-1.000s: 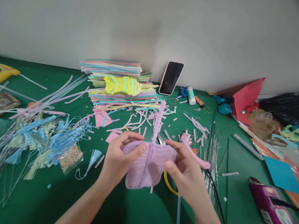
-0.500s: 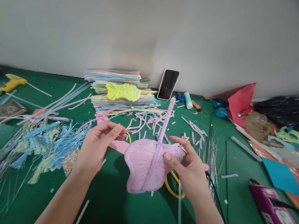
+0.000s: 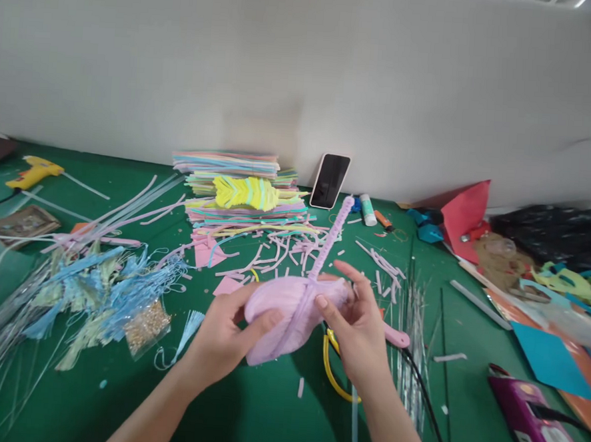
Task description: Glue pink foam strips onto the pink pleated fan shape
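A lilac pipe-cleaner fan with a twisted handle pointing up and away is held between both hands above the green table. My left hand grips its left edge, thumb on the near face and fingers hidden behind. My right hand pinches the right side near the base of the handle, thumb in front, some fingers raised. Below the right hand, yellow-handled scissors lie partly covered. A pink handle shows just right of that hand.
Bundled pipe cleaners and a yellow woven piece lie behind, near a leaning phone. Blue tassels, a bead bag and a yellow glue gun are left. A purple device stands right, beside coloured paper.
My left hand has moved right and taken hold of the fan's left edge. The fan has tilted, and my right hand still holds its right side. The view has shifted slightly.
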`<control>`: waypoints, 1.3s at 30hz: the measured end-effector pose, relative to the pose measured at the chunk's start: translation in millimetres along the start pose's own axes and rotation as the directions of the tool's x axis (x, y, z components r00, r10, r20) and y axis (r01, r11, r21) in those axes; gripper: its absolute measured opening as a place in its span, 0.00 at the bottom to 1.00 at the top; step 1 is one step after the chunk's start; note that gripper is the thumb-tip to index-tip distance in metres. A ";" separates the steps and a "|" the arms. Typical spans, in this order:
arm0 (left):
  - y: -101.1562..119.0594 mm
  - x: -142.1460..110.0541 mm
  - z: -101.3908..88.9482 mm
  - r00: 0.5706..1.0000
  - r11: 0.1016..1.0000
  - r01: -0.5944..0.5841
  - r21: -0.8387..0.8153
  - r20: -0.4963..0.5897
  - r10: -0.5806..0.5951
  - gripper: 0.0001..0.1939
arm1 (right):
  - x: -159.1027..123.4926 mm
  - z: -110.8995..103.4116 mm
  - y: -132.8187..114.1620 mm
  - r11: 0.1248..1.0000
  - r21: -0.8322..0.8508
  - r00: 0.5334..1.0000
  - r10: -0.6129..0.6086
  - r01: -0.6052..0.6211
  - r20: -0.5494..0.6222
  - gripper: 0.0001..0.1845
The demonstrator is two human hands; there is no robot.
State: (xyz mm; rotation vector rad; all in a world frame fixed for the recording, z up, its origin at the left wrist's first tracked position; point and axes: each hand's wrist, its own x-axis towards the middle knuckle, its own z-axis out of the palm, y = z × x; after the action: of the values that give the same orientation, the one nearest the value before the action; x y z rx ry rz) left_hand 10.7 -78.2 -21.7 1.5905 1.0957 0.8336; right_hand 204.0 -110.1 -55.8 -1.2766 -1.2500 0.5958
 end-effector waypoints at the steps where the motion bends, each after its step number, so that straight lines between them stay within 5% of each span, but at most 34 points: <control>1: 2.4 -1.5 2.5 0.998 0.997 -0.011 0.073 -0.056 0.016 0.10 | -0.7 0.8 -5.5 0.998 -0.032 0.996 -0.056 0.054 -0.065 0.31; 4: 9.2 -4.5 6.9 0.985 0.978 -0.058 0.199 -0.148 0.089 0.10 | -1.8 -1.5 -28.8 0.898 -0.344 0.915 -0.353 0.274 -0.193 0.30; 6: 12.6 -6.0 8.2 0.982 0.969 -0.094 0.230 -0.136 0.127 0.10 | -1.5 -3.5 -44.8 0.735 -0.558 0.857 -0.509 0.384 -0.080 0.19; 9: 16.0 -8.6 10.7 0.979 0.956 -0.137 0.260 -0.111 0.171 0.10 | -0.4 -2.6 -59.1 0.588 -0.683 0.818 -0.575 0.432 0.022 0.15; 12: 18.0 -10.5 14.1 0.969 0.941 -0.184 0.284 -0.109 0.223 0.11 | -0.1 0.4 -60.4 0.558 -0.715 0.814 -0.580 0.421 0.028 0.14; 17: 17.7 -9.3 16.2 0.960 0.918 -0.224 0.327 -0.088 0.266 0.11 | 1.6 -0.2 -55.0 0.616 -0.663 0.822 -0.569 0.426 0.001 0.12; 23: 12.6 -4.9 15.2 0.977 0.914 -0.185 0.362 -0.031 0.211 0.11 | 5.7 -0.2 -48.7 0.748 -0.568 0.895 -0.444 0.344 -0.043 0.08; 28: 10.3 2.4 12.1 0.891 0.785 -0.358 0.505 -0.068 0.450 0.18 | -11.5 7.6 -43.2 0.864 -0.443 0.925 -0.341 0.238 -0.168 0.11; 33: 13.5 5.7 10.9 0.813 0.683 -0.482 0.548 -0.010 0.582 0.20 | -19.1 6.7 -45.4 0.811 -0.485 0.920 -0.390 0.328 -0.031 0.14; 36: 16.2 4.4 11.7 0.814 0.670 -0.477 0.569 -0.001 0.581 0.22 | -14.0 -0.5 -51.9 0.786 -0.518 0.902 -0.427 0.337 -0.062 0.08; 39: 17.5 3.5 11.8 0.820 0.659 -0.468 0.589 0.010 0.573 0.21 | -9.2 -8.3 -60.9 0.798 -0.497 0.908 -0.416 0.342 -0.043 0.13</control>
State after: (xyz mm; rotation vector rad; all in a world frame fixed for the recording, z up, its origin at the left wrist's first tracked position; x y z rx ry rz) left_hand 27.0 -80.7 -8.0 2.4658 1.0766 1.1067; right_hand 191.4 -137.7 -1.6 -1.3833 -1.5298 -0.1200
